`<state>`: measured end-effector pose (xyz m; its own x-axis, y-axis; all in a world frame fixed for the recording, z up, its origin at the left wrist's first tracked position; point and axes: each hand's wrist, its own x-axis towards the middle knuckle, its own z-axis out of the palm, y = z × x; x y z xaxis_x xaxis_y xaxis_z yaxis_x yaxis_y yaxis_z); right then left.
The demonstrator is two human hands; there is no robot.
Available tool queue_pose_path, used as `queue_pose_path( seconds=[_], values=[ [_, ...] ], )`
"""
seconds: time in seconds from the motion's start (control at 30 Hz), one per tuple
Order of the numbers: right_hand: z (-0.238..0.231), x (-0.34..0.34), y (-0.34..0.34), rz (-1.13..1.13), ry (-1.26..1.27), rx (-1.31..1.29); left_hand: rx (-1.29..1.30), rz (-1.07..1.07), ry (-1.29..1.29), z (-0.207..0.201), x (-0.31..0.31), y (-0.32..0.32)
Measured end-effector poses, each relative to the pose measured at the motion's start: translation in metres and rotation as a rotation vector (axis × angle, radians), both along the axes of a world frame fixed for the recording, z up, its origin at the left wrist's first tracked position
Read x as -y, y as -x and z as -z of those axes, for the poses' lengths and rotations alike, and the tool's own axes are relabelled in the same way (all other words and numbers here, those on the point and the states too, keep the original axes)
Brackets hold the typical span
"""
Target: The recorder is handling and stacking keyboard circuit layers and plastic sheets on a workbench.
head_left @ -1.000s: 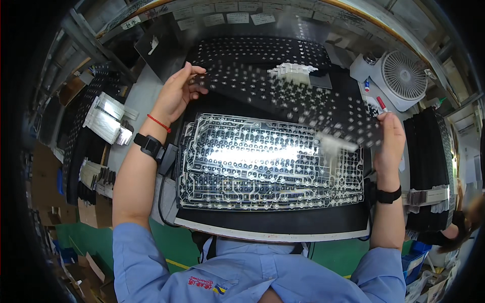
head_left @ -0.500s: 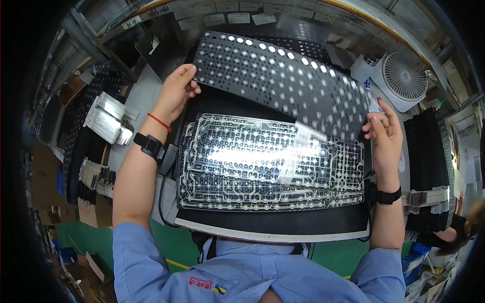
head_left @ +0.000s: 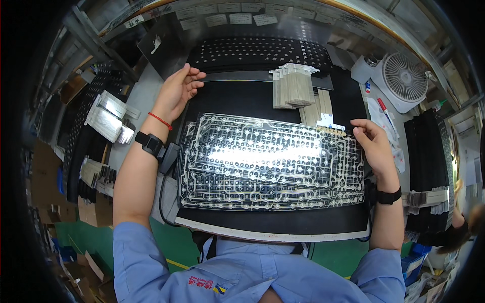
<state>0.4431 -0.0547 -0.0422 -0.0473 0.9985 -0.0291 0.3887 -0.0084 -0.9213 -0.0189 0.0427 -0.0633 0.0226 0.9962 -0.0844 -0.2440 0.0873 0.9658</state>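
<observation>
Clear membrane circuit sheets [head_left: 242,177] lie stacked in front of me, crossed by pale traces and dots, with a bright glare in the middle. My left hand [head_left: 178,90] is raised past their far left corner, fingers loosely curled and apart, holding nothing. Beyond it lie black perforated sheets [head_left: 262,50] with rows of holes. A bundle of flat silver-grey ribbon tails [head_left: 294,87] extends from their near side. My right hand [head_left: 375,144] is over the circuit sheets' far right corner, thumb and fingers apart; whether the fingertips touch the sheet I cannot tell.
A white fan [head_left: 404,78] stands at the back right, near a red marker [head_left: 382,104]. Black sheet stacks with ribbon tails stand left [head_left: 83,131] and right [head_left: 427,166]. A dark cable [head_left: 162,197] runs down the table's left side. Another person is partly visible far right.
The black perforated sheet that both hands held up is out of them, and the ribbon tails behind it show. My right hand has moved slightly down and left; my left hand has barely moved.
</observation>
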Motion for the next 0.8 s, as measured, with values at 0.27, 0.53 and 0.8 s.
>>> queue_pose_path(
  seconds=[0.27, 0.53, 0.8],
  values=[
    [0.000, 0.002, 0.003, -0.144, -0.068, 0.152, -0.064, 0.135, 0.051, -0.007, 0.009, -0.012],
    [0.000, -0.001, 0.000, -0.078, -0.173, 0.114, -0.109, 0.368, 0.064, -0.012, 0.017, -0.019],
    [0.001, -0.001, 0.000, 0.058, -0.188, -0.093, -0.179, 0.467, 0.002, -0.014, 0.024, -0.022]
  ],
)
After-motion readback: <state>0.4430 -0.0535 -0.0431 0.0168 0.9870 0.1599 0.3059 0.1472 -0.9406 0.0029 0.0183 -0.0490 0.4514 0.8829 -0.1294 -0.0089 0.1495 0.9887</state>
